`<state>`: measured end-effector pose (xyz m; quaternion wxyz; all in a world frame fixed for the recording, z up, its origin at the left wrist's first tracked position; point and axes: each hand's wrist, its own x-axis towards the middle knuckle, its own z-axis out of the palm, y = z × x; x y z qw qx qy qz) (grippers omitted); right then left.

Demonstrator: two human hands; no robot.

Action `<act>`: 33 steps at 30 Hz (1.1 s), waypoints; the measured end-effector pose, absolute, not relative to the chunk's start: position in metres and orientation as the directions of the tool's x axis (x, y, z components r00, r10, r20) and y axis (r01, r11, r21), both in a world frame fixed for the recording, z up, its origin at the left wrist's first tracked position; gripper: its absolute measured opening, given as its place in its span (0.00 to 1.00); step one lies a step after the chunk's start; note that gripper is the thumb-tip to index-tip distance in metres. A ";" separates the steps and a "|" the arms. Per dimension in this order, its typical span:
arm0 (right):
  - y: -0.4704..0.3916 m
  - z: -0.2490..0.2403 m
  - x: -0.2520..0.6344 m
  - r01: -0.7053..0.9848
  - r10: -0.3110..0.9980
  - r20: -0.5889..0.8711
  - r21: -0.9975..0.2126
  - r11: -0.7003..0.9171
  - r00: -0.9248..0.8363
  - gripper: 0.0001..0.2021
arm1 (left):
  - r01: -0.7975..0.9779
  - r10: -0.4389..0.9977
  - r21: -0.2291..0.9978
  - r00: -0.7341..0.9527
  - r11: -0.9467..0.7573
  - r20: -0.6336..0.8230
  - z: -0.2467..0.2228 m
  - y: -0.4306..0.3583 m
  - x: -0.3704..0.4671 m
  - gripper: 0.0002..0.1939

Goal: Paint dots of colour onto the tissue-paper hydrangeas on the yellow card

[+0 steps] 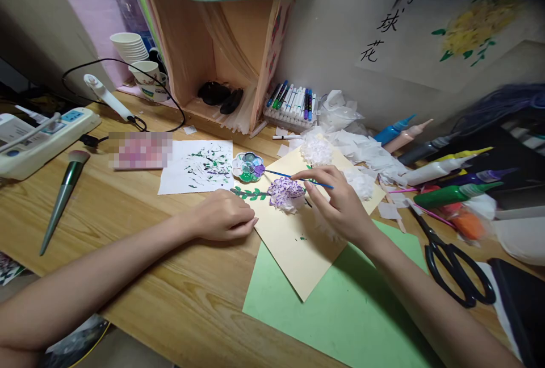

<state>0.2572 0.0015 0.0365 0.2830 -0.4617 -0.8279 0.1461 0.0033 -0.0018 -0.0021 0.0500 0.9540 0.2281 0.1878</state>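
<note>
My right hand (336, 195) pinches a thin blue paintbrush (279, 173), whose tip reaches the purple well of a flower-shaped paint palette (247, 167). Below the brush, a ruffled paper flower (285, 193) with purple-dabbed edges sits on a cream sheet (293, 260). Painted green leaves on a dark stem (251, 193) run left from that flower. White ruffled flowers (315, 149) lie on the sheet's far part; another is partly hidden by my right hand. My left hand (223, 216) rests with curled fingers at the sheet's left edge; whether it holds anything is hidden.
Green paper (298, 320) lies under the cream sheet. Black scissors (453, 260) and several paint bottles (455, 193) are at right. Paint-smeared white paper (191, 166), a makeup brush (66, 200) and a power strip (46, 138) lie left. Markers (293, 101) stand behind, beside a wooden box (183, 50).
</note>
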 end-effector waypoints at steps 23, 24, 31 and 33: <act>-0.013 0.020 0.306 0.354 0.725 0.653 -0.640 0.682 -0.217 0.10 | 0.415 0.461 0.204 0.823 -0.887 0.331 -0.001 -0.001 0.003 0.18; -0.014 0.020 0.306 0.378 0.723 0.645 -0.622 0.685 -0.248 0.10 | 0.416 0.463 0.207 0.822 -0.886 0.330 -0.001 -0.001 0.003 0.18; -0.018 0.030 0.298 0.446 0.666 0.642 -0.503 0.740 -0.381 0.10 | 0.435 0.479 0.203 0.817 -0.877 0.320 -0.002 0.000 0.003 0.17; -0.019 0.032 0.298 0.441 0.651 0.645 -0.486 0.754 -0.401 0.10 | 0.436 0.479 0.200 0.817 -0.877 0.321 -0.002 0.000 0.003 0.17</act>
